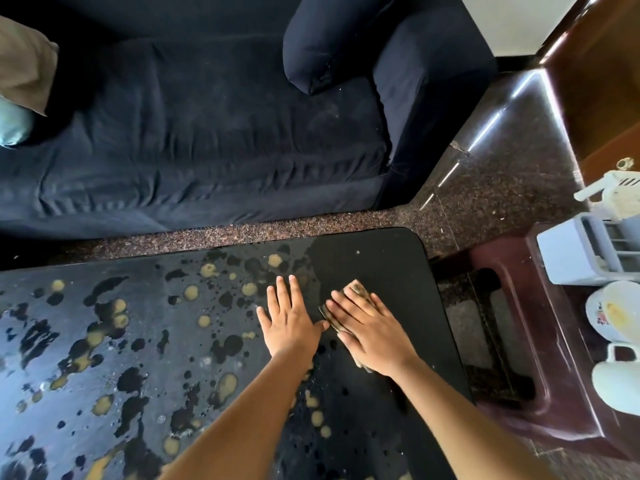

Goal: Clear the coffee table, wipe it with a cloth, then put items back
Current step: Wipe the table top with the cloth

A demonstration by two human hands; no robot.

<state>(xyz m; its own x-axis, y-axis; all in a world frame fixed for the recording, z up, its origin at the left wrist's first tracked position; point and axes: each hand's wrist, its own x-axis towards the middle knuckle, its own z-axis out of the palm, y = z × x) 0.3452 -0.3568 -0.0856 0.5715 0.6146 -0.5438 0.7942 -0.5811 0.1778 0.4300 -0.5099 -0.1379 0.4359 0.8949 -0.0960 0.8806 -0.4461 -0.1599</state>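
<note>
The black coffee table [391, 261] fills the lower half of the view; its left and middle are covered with wet patches and tan blotches, while its far right part looks plain black. My right hand [372, 329] lies flat on a folded brown cloth [358, 289], pressing it onto the table near the right end. Only the cloth's edges show around the fingers. My left hand [289, 315] rests flat beside it, fingers spread, palm on the wet surface, holding nothing.
A dark blue sofa [207, 133] with a cushion [329, 46] stands behind the table. To the right, a dark red stool [512, 271] carries a white holder [581, 254], a white bowl [613, 311] and a white mug [620, 379]. Speckled floor lies between them.
</note>
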